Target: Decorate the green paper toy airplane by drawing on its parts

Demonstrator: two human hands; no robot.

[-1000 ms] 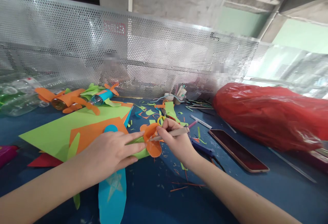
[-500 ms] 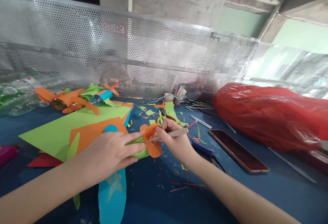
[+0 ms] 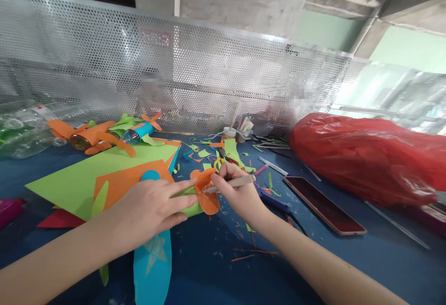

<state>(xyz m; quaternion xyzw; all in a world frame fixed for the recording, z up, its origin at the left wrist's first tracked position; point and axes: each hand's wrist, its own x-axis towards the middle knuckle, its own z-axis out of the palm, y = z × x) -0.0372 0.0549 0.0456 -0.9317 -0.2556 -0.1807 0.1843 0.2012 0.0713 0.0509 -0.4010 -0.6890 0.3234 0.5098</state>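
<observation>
My left hand [image 3: 148, 207] is closed over a green-wrapped craft model [image 3: 192, 208], its fingers lying across the wrap. An orange paper propeller [image 3: 211, 205] with rounded blades sits at the model's right end. In my right hand [image 3: 240, 195] is a pale, marker-like pen [image 3: 244, 181], pinched between thumb and fingers, its tip at the propeller's middle. Whether the tip touches the paper I cannot tell. Below my left hand, a blue paper strip [image 3: 153, 272] bears a drawn star; a narrow green strip [image 3: 101, 195] passes under my left forearm.
Green sheets [image 3: 69, 179] and an orange sheet [image 3: 118, 177] lie left. Behind them are finished-looking bottle planes [image 3: 141, 131] and clear bottles [image 3: 31, 142]. Scissors [image 3: 219, 163], paper scraps, a blue glue gun [image 3: 275, 201], a phone [image 3: 324, 205] and a red plastic bag [image 3: 362, 156] occupy the right.
Almost nothing differs. Both hands keep the same hold, and the pen stays at the propeller's middle with barely a shift.
</observation>
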